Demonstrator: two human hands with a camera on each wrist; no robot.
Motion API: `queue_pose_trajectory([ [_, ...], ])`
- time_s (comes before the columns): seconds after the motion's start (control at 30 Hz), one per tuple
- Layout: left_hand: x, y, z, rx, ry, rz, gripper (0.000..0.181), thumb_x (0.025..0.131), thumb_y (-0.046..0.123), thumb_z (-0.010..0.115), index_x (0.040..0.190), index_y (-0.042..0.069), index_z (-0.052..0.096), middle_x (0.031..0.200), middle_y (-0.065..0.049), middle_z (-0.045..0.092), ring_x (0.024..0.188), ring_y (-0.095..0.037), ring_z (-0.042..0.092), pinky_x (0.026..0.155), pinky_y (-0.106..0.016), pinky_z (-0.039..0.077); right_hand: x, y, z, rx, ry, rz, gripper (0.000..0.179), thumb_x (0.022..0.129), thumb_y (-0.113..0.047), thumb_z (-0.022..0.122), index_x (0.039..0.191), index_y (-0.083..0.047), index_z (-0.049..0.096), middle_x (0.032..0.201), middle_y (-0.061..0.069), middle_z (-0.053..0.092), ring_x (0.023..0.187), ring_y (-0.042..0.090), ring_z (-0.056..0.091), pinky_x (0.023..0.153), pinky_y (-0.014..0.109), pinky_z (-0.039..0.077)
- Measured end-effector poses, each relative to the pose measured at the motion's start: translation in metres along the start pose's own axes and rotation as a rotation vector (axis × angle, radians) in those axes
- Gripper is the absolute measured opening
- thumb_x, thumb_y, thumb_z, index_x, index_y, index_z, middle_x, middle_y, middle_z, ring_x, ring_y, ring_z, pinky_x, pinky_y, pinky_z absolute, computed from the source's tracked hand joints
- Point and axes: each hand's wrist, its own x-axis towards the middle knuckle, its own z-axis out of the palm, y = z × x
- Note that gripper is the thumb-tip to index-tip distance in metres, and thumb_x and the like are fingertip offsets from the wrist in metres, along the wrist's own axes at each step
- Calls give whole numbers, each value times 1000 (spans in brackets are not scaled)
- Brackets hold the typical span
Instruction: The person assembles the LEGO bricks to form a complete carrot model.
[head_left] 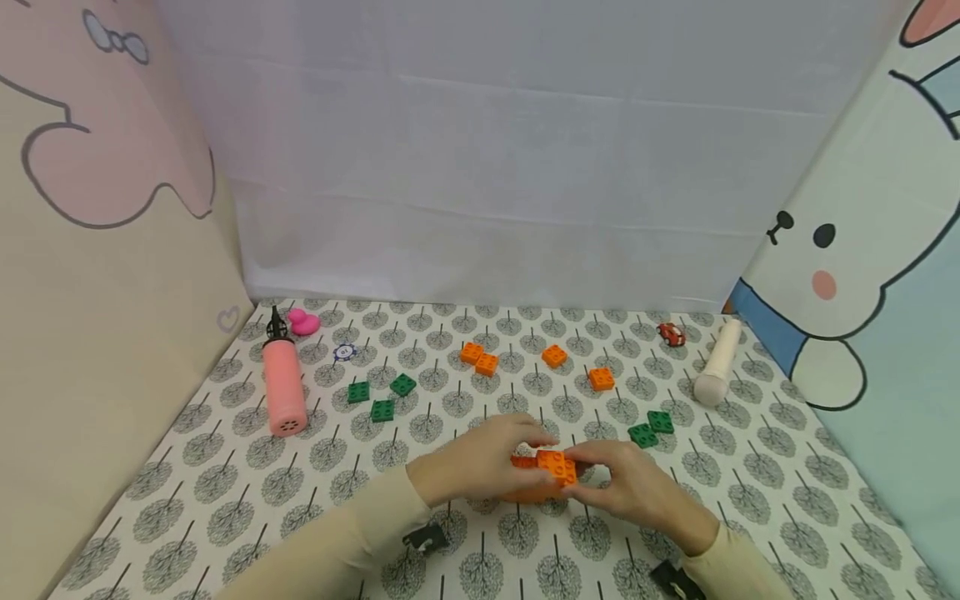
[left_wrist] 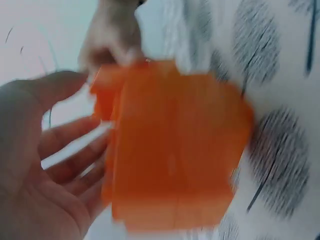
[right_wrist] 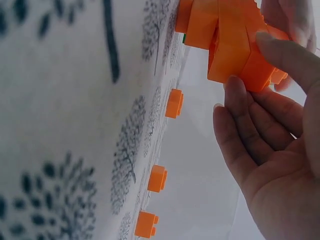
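Observation:
A stack of orange toy building bricks [head_left: 531, 493] stands on the cloth between the two hands, with an orange brick [head_left: 557, 467] on top at its right side. My right hand [head_left: 633, 487] pinches this top brick between thumb and fingertips, as the right wrist view also shows. From the left, my left hand [head_left: 483, 462] curves round the stack, thumb on the near side and fingers on the far side. In the left wrist view, the stack [left_wrist: 170, 150] is blurred, and the left thumb [left_wrist: 60, 87] is right at the top brick's edge.
Several loose orange bricks [head_left: 555, 356] lie beyond the hands. Green bricks [head_left: 382, 410] lie left and more green bricks [head_left: 660, 422] right. At the left are a pink pump [head_left: 285, 387], pink duck [head_left: 303, 322] and chip [head_left: 345, 352]; at the right, a white cylinder [head_left: 718, 362] and red car [head_left: 671, 334].

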Motion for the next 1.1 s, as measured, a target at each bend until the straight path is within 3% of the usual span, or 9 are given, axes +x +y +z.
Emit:
queue_pose_trajectory([
  [0.13,6,-23,-23,35,43,-55,47,97,46,61,134,17,63,133,-1,62,123,-18,57,106,-36,47,1,-1,0,-4,-1,0,34,90,-38,73,118,-17,72,100,-14,71,88,0,64,79,30,58],
  [0.3,19,-65,-47,200,93,-167,43,98,32,64,136,14,60,143,-8,54,133,-27,49,113,-43,39,-1,-2,0,-11,-16,56,40,90,-43,72,119,-15,71,100,-15,71,88,1,64,82,32,58],
  [0.43,28,-97,-55,233,88,-242,48,95,24,67,140,9,56,147,-12,50,133,-30,49,113,-43,40,-2,-2,0,0,-25,73,41,89,-41,73,119,-13,71,100,-14,71,87,1,64,82,33,58],
  [0.57,37,-119,-55,216,94,-290,53,95,20,66,144,6,51,153,-16,42,140,-34,41,118,-48,31,-2,0,1,16,-25,67,41,90,-38,74,120,-11,71,99,-13,71,86,1,64,79,34,58],
  [0.87,41,-141,-45,212,42,-385,58,99,19,59,153,12,39,159,-8,35,146,-32,31,122,-48,20,-2,1,4,41,-30,52,41,90,-36,74,121,-10,70,98,-13,70,84,1,64,79,34,58],
  [1.1,46,-143,-42,169,118,-364,52,97,7,61,147,3,46,145,-14,52,134,-31,48,116,-44,35,-3,2,0,21,-14,55,42,89,-36,75,121,-9,70,98,-12,71,85,2,65,80,32,58],
])
